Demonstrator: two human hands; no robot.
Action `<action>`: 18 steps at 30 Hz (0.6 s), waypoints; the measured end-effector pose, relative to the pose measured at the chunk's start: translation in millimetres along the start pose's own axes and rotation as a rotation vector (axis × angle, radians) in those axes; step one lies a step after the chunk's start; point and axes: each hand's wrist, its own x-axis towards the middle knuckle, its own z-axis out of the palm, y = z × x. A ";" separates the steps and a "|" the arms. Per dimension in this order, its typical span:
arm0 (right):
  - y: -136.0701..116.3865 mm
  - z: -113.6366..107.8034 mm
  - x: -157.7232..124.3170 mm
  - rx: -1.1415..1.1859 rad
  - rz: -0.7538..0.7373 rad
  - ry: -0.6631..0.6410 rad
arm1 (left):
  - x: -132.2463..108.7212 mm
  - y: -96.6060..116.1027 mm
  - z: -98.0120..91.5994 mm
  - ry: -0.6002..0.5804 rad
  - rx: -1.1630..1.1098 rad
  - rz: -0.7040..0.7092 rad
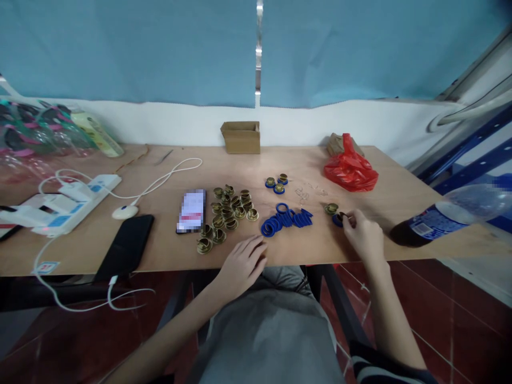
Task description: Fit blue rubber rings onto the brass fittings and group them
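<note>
Fingertips of my right hand (362, 234) pinch a blue-rimmed brass cap (338, 219) near the front edge of the desk (296, 250), toward its right corner. My left hand (244, 261) looks loosely curled, empty. I judge a light pinch and a level cap best.

Blue-rimmed piece (337, 220) partly hidden by right hand (363, 234); phone screen (192, 210) blurred, unreadable; bottle (444, 217) cut off at right edge.

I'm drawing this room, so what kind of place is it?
It might be a small workroom: lots of loose brass-coloured parts and a heap of blue rings lie on a table.
</note>
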 end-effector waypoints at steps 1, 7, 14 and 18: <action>-1.9 0.8 -1.0 0.001 0.008 0.001 | 0.0 -0.1 -0.1 -0.003 0.002 0.000; -33.9 -7.6 -8.7 -0.056 0.003 0.064 | -0.6 0.7 -0.8 -0.023 0.024 0.009; -107.1 -23.7 29.2 0.018 -0.499 -0.190 | -1.3 1.3 2.0 -0.042 0.058 0.014; -144.8 -4.5 84.2 -0.090 -0.665 -0.370 | -1.7 0.7 2.5 -0.047 0.050 0.016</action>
